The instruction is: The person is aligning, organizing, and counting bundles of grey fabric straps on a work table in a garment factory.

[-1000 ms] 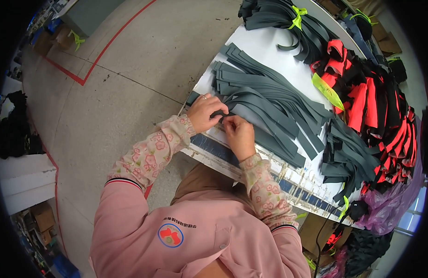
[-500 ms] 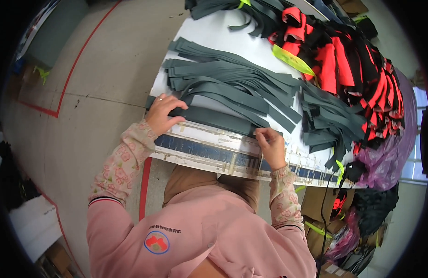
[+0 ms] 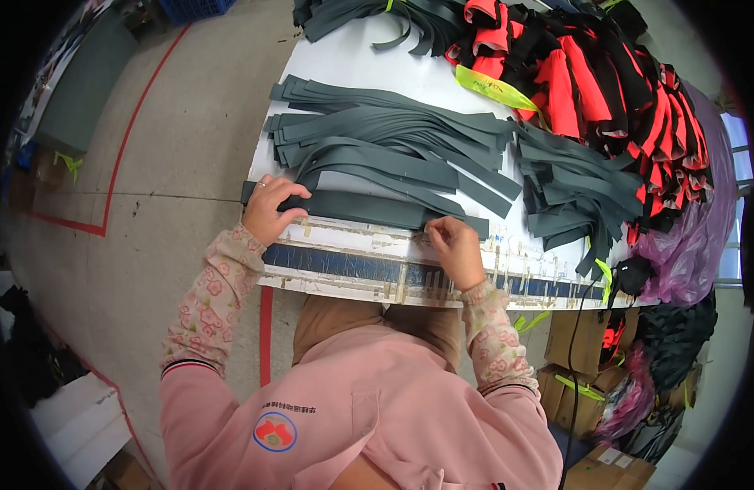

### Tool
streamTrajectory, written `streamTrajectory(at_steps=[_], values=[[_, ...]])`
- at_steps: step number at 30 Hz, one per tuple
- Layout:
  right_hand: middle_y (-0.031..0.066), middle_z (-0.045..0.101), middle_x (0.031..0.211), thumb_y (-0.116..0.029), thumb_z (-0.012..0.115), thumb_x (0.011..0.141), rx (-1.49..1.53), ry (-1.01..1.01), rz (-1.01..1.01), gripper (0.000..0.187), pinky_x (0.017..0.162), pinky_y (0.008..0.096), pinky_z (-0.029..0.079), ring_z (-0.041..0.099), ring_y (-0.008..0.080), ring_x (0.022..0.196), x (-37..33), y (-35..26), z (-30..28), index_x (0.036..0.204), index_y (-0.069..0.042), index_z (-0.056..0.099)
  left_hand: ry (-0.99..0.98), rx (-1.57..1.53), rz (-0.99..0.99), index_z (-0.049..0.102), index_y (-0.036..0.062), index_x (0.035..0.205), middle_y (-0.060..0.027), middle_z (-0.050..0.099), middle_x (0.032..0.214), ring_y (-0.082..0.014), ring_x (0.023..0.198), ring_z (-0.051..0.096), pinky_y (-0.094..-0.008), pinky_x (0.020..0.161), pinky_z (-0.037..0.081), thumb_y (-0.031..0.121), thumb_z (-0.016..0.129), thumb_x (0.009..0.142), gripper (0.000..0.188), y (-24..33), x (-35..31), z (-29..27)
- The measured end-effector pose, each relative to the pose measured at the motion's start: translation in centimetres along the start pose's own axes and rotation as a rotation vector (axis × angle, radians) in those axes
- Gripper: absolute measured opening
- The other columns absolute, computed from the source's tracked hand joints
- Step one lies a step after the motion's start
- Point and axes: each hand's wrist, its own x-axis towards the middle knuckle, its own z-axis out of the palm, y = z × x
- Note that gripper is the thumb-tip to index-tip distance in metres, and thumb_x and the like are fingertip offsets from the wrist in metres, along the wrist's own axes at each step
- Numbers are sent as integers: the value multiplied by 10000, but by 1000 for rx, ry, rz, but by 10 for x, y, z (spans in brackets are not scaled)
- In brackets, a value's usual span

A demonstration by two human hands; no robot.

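Right along the near edge of the table [image 3: 356, 59], a dark grey strip [image 3: 360, 211] is lying stretched from left to right, and this is where both hands are working. The left hand [image 3: 272, 212] is arching over the strip's left part, its thumb and fingers standing wide apart in a curve, a ring [image 3: 263, 184] showing on one finger. Over to the right, the right hand [image 3: 460, 249] is drawing its thumb and fingers narrowly together at the strip's near edge; whether they are gripping any fabric, I cannot tell from here.

Just beyond, a layered bundle of grey strips [image 3: 385, 126] is spreading across the table, its loose tails fanning toward the right. Farther right, a smaller grey heap [image 3: 577, 184] is drooping toward the near edge, and another dark bundle [image 3: 344, 18] is sitting at the far side. Red and black pieces [image 3: 585, 82] are piling up at the far right, a yellow-green ribbon [image 3: 495, 87] lying against them, and a purple plastic bag [image 3: 679, 257] is bulging beside that pile.

Nearer, flower-printed sleeves [image 3: 207, 298] are covering both forearms. Under the table's right side, cardboard boxes [image 3: 577, 343] are standing, while a red line [image 3: 144, 102] is running across the floor [image 3: 197, 155] at left.
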Motion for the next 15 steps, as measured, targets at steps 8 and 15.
streamTrajectory(at_steps=[8, 15], values=[[43, 665, 771, -63, 637, 907, 304, -164, 4, 126, 644, 246, 489, 575, 82, 683, 2, -35, 12, 982, 17, 700, 12, -2, 66, 682, 90, 968, -64, 630, 919, -275, 869, 535, -355, 788, 428, 83, 740, 769, 207, -5, -2, -4], [72, 639, 773, -43, 623, 901, 88, -288, -141, 418, 652, 280, 489, 600, 134, 697, 39, -70, 67, 1311, -16, 546, 87, -34, 49, 632, 135, 888, -43, 565, 862, -287, 839, 518, -383, 804, 399, 30, 617, 818, 127, -9, -2, 7]])
